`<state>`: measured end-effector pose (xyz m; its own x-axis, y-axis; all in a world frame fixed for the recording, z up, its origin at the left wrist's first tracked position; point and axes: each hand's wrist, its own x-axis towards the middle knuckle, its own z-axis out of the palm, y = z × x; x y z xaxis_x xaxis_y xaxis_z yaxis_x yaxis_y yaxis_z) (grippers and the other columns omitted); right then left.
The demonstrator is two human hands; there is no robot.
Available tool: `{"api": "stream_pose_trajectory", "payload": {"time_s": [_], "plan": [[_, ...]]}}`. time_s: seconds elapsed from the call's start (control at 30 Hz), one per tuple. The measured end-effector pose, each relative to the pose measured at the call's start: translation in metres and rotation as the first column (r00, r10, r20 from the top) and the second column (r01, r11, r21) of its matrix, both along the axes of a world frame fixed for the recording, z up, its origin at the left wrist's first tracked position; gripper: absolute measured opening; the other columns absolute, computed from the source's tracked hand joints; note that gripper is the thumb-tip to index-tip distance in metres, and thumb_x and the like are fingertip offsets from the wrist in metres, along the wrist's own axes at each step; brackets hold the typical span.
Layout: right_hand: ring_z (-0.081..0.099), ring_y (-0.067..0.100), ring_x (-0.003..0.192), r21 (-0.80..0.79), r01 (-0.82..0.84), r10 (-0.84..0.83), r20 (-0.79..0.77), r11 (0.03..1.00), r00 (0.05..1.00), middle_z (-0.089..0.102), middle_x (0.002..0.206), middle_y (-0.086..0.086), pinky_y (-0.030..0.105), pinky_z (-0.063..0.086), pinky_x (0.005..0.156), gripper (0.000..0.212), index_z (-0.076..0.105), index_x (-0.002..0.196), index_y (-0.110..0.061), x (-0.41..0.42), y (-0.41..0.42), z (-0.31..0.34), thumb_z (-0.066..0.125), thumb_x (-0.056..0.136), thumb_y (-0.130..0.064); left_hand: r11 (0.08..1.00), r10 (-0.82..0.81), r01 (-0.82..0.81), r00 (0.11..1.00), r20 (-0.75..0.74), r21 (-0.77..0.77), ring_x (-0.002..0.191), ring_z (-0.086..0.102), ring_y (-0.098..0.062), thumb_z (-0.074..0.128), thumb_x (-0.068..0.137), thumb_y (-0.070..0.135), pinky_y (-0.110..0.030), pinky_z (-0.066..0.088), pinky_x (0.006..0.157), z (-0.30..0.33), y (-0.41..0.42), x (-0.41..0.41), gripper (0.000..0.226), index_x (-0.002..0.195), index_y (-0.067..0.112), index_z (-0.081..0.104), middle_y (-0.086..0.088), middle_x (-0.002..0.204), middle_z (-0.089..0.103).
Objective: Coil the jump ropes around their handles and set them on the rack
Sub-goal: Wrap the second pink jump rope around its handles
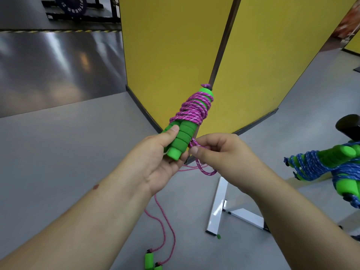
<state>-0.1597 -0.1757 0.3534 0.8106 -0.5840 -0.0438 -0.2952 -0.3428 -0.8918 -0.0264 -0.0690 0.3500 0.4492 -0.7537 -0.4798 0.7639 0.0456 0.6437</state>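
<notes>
In both hands (220, 152), purple rope (192, 111).

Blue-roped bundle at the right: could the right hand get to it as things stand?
Probably not yet. The way to the blue-roped bundle looks open, with nothing between, but the right hand is pinching the pink rope beside the green handles that the left hand grips.

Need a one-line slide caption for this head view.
Left hand grips green foam handles; right hand pinches the pink rope.
</notes>
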Motion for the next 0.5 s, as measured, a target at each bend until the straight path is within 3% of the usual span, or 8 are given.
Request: {"api": "stream_pose_trajectory", "payload": {"time_s": [0.07, 0.1, 0.23, 0.37, 0.43, 0.5], "plan": [[0.054, 0.006, 0.055, 0.123, -0.004, -0.001, 0.047, 0.992, 0.999, 0.069, 0.07, 0.005, 0.017, 0.041, 0.053, 0.01, 0.075, 0.102, -0.018, 0.001, 0.002, 0.001, 0.067, 0.096, -0.019, 0.999, 0.013, -0.016, 0.995, -0.097, -0.03, 0.066, 0.069, -0.02, 0.063, 0.1, 0.018, -0.029, 0.058, 0.071, 0.002, 0.0, -0.001, 0.016, 0.102, 0.003, 0.068, -0.012, 0.079, 0.074], [0.051, 0.005, 0.052, 0.162, 0.0, -0.011, 0.065, 0.987, 0.998, 0.068, 0.069, 0.004, 0.015, 0.038, 0.05, 0.01, 0.074, 0.103, -0.017, 0.001, 0.004, 0.0, 0.067, 0.096, -0.016, 0.999, 0.009, -0.015, 0.991, -0.133, -0.043, 0.067, 0.068, -0.021, 0.061, 0.101, 0.018, -0.03, 0.056, 0.073, 0.003, 0.0, 0.001, 0.017, 0.103, 0.003, 0.068, -0.013, 0.08, 0.074], [0.049, 0.006, 0.048, 0.223, 0.074, -0.101, 0.114, 0.972, 0.988, 0.066, 0.064, 0.003, 0.019, 0.037, 0.047, 0.01, 0.065, 0.09, -0.01, 0.004, 0.009, 0.003, 0.075, 0.088, -0.008, 0.997, -0.075, 0.068, 0.982, -0.171, -0.049, 0.083, 0.063, -0.022, 0.057, 0.101, 0.02, -0.027, 0.042, 0.074, 0.006, 0.003, 0.002, 0.025, 0.118, 0.006, 0.069, -0.016, 0.101, 0.071], [0.037, 0.018, 0.053, 0.141, 0.116, -0.127, 0.07, 0.983, 0.989, 0.048, 0.06, 0.001, 0.03, 0.033, 0.051, 0.029, 0.05, 0.068, -0.022, 0.006, 0.012, 0.002, 0.077, 0.076, -0.015, 0.995, -0.096, 0.089, 0.985, -0.146, -0.052, 0.09, 0.065, -0.022, 0.058, 0.1, 0.02, -0.027, 0.042, 0.075, 0.005, 0.002, -0.003, 0.028, 0.124, 0.006, 0.067, -0.014, 0.108, 0.07], [0.038, 0.019, 0.057, 0.219, 0.106, -0.124, 0.071, 0.97, 0.99, 0.048, 0.063, 0.002, 0.028, 0.034, 0.049, 0.034, 0.048, 0.07, -0.021, 0.007, 0.014, 0.002, 0.076, 0.078, -0.005, 0.995, -0.086, 0.08, 0.992, -0.093, -0.062, 0.091, 0.064, -0.023, 0.056, 0.102, 0.022, -0.029, 0.046, 0.082, 0.003, 0.001, -0.007, 0.03, 0.124, 0.005, 0.067, -0.015, 0.106, 0.071], [0.041, 0.02, 0.059, 0.356, 0.079, -0.116, 0.084, 0.931, 0.99, 0.052, 0.069, 0.008, 0.024, 0.036, 0.046, 0.031, 0.05, 0.081, -0.015, 0.009, 0.018, 0.005, 0.071, 0.081, 0.008, 0.994, -0.08, 0.078, 0.997, -0.023, -0.077, 0.088, 0.064, -0.029, 0.052, 0.105, 0.027, -0.042, 0.05, 0.094, 0.0, -0.001, -0.012, 0.04, 0.13, -0.002, 0.061, -0.019, 0.098, 0.069]]}}
